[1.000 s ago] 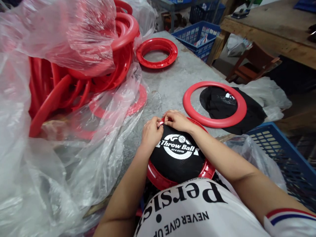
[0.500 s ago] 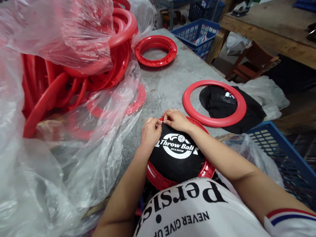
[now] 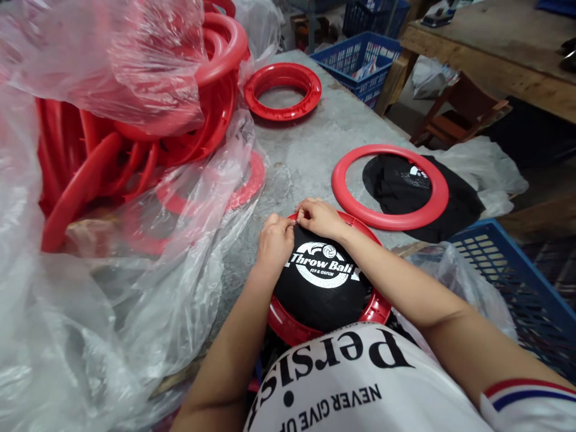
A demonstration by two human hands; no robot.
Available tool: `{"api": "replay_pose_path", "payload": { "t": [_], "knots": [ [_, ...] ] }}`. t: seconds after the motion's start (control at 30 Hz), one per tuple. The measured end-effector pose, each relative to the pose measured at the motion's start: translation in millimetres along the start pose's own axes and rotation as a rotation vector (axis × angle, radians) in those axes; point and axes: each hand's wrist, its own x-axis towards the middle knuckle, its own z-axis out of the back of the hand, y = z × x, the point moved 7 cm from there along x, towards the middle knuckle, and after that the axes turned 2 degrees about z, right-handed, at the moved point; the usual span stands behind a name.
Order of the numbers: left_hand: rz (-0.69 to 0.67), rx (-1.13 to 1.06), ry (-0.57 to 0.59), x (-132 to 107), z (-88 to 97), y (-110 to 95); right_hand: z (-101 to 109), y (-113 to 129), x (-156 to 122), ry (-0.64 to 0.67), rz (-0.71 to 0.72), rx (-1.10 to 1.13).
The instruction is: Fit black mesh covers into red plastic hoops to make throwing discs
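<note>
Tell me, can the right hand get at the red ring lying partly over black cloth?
Likely yes: the red ring lies close to the right hand, with nothing visible on it. That hand, busy at the far edge of the printed black cloth, would first have to leave it.

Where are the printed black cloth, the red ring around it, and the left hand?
Printed black cloth (image 3: 324, 277): head view, its printed middle.
Red ring (image 3: 288, 324) around it: head view, its near-left rim.
Left hand (image 3: 275, 242): head view, the back of the hand.
</note>
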Motion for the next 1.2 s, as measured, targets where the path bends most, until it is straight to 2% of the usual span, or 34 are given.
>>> {"api": "replay_pose_path", "payload": {
  "t": [0.13, 0.27, 0.4, 0.53, 0.67, 0.97, 1.2],
  "knots": [
    [-0.017, 0.021, 0.060, 1.9, -1.9, -0.8, -0.7, -1.4, 3.5, 0.000, -0.055, -0.033],
    [-0.010, -0.082, 0.088, 2.9, 1.5, 1.7, -1.3, -7.7, 4.4, 0.013, -0.042, 0.025],
    [-0.018, -0.212, 0.097, 2.5, 4.2, 4.2, 1.5, -7.3, 0.0, 0.013, 0.056, 0.077],
    [-0.012, -0.272, 0.095, 3.1, 3.7, 7.2, 8.0, 8.6, -5.8, -0.071, 0.192, 0.004],
    [0.013, -0.293, 0.097, 2.8, 5.1, 9.0, -1.5, 23.2, -6.5, 0.013, 0.271, 0.014],
    [-0.015, -0.290, 0.187, -3.8, 12.7, 4.9, -10.9, 22.2, -4.5, 0.109, 0.225, -0.009],
    [0.025, -0.314, 0.141, 0.1, 10.4, 14.5, -12.4, 23.0, -4.5, 0.085, 0.183, -0.009]
  ]
}}
